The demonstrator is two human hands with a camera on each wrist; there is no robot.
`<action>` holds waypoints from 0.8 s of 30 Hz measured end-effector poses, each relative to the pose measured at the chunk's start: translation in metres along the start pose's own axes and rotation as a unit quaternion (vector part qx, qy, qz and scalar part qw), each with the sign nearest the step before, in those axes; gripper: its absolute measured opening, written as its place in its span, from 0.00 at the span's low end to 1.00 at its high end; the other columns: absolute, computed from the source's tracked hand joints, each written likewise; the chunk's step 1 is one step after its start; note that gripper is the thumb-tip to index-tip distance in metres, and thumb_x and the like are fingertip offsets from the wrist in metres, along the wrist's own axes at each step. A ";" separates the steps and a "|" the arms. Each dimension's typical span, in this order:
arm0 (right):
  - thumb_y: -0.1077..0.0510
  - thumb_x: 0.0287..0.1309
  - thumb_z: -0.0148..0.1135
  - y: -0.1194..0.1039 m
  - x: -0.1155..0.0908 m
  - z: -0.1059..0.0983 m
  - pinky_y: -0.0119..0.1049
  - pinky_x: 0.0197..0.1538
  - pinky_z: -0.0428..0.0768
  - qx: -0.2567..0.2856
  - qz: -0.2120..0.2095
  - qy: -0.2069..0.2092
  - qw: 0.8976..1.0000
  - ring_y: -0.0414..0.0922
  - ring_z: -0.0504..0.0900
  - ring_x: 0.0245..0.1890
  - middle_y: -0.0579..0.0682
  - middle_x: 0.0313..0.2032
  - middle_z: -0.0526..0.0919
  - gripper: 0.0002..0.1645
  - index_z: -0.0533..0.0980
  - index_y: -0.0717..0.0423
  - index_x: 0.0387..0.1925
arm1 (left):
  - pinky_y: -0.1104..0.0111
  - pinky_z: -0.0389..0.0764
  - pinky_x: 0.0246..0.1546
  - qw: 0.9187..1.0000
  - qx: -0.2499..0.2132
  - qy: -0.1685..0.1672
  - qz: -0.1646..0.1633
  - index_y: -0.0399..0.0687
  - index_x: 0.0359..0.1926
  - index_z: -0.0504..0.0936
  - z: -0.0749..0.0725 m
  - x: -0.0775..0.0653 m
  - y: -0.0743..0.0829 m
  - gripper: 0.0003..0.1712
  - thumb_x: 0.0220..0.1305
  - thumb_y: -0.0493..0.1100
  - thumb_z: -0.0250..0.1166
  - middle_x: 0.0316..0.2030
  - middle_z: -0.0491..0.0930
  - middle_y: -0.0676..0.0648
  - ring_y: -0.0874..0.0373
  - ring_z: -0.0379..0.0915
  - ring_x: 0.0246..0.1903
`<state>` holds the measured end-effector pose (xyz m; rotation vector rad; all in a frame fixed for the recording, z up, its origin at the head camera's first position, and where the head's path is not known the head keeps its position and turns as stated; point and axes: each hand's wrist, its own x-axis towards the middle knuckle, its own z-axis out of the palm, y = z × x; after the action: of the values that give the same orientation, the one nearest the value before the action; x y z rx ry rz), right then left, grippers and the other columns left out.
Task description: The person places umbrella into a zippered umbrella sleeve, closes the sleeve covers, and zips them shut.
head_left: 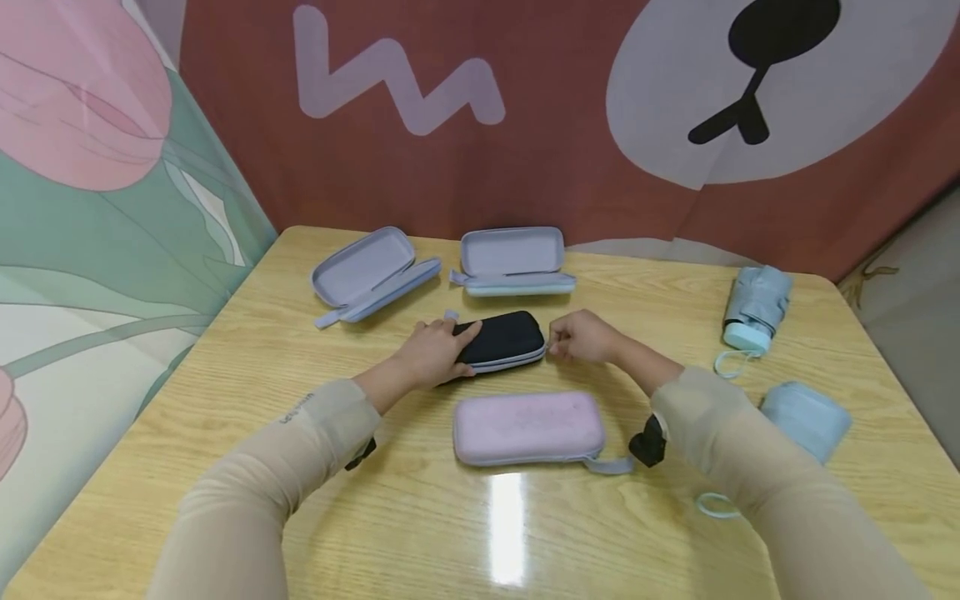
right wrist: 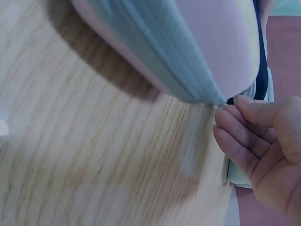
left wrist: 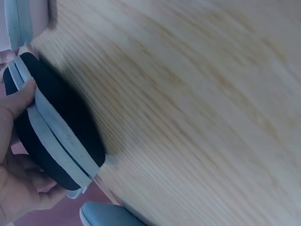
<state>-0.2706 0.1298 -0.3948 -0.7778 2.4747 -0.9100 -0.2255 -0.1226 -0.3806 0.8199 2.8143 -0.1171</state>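
Observation:
A black case point(head_left: 502, 337) with a grey zip band lies at the middle of the table. My left hand point(head_left: 431, 354) grips its left end, fingers on top and thumb along the near side. In the left wrist view a dark slit runs between the grey zip bands point(left wrist: 61, 136). At the case's right end, the thumb and fingertips of my right hand point(head_left: 583, 336) pinch the zip pull, which they mostly cover. A pink zip case point(head_left: 528, 427) with a grey strap lies in front, apart from both hands.
Behind the black case, two cases stand with lids up, a lavender-blue one point(head_left: 363, 271) and a mint-edged one point(head_left: 513, 252). To the right lie a folded blue umbrella point(head_left: 757, 304) and a light-blue object point(head_left: 806, 417), partly behind my right sleeve. A printed curtain hangs behind the table.

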 end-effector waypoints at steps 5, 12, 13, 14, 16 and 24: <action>0.70 0.50 0.55 -0.003 -0.001 0.000 0.35 0.25 0.77 0.012 -0.006 -0.013 1.000 0.46 0.79 0.21 0.54 0.22 0.78 0.08 0.73 0.65 0.19 | 0.51 0.63 0.46 1.000 0.016 0.001 -0.010 0.52 0.66 0.49 -0.003 -0.001 0.004 0.40 0.56 0.62 0.50 0.54 0.62 0.33 0.43 0.60 0.53; 0.69 0.50 0.56 -0.004 -0.001 0.000 0.34 0.25 0.76 0.015 -0.002 -0.021 1.000 0.44 0.78 0.20 0.52 0.21 0.78 0.08 0.73 0.63 0.18 | 0.51 0.64 0.46 0.999 0.023 -0.001 -0.032 0.52 0.65 0.50 -0.003 0.001 0.010 0.40 0.56 0.62 0.51 0.52 0.64 0.34 0.43 0.62 0.50; 0.69 0.50 0.56 -0.003 -0.001 0.000 0.34 0.25 0.76 0.010 -0.003 -0.019 1.000 0.44 0.78 0.20 0.53 0.21 0.78 0.08 0.73 0.63 0.18 | 0.51 0.64 0.46 0.999 0.024 -0.002 -0.033 0.51 0.65 0.50 -0.003 0.001 0.011 0.41 0.56 0.62 0.51 0.52 0.65 0.35 0.43 0.63 0.50; 0.70 0.50 0.55 -0.004 -0.001 0.000 0.34 0.24 0.76 0.004 0.000 -0.014 1.000 0.45 0.78 0.19 0.52 0.21 0.78 0.08 0.73 0.63 0.18 | 0.51 0.64 0.45 0.999 0.022 -0.001 -0.032 0.51 0.65 0.50 -0.003 0.001 0.011 0.41 0.55 0.62 0.51 0.52 0.65 0.35 0.43 0.64 0.49; 0.71 0.51 0.54 -0.005 0.000 0.000 0.34 0.24 0.76 -0.006 0.006 -0.006 1.000 0.45 0.78 0.19 0.52 0.20 0.77 0.08 0.74 0.64 0.19 | 0.52 0.64 0.45 0.999 0.013 -0.002 -0.032 0.52 0.65 0.50 -0.003 0.001 0.010 0.42 0.54 0.63 0.52 0.52 0.65 0.35 0.44 0.64 0.48; 0.72 0.50 0.50 -0.006 0.002 -0.001 0.33 0.25 0.75 -0.026 0.016 0.006 1.000 0.47 0.76 0.20 0.54 0.20 0.77 0.08 0.74 0.65 0.21 | 0.49 0.56 0.52 0.998 -0.057 0.001 0.011 0.53 0.65 0.50 -0.001 -0.008 -0.003 0.45 0.50 0.59 0.61 0.60 0.53 0.36 0.44 0.54 0.57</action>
<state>-0.2709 0.1249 -0.3899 -0.7502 2.5225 -0.8447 -0.2213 -0.1294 -0.3783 0.8244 2.7832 0.0478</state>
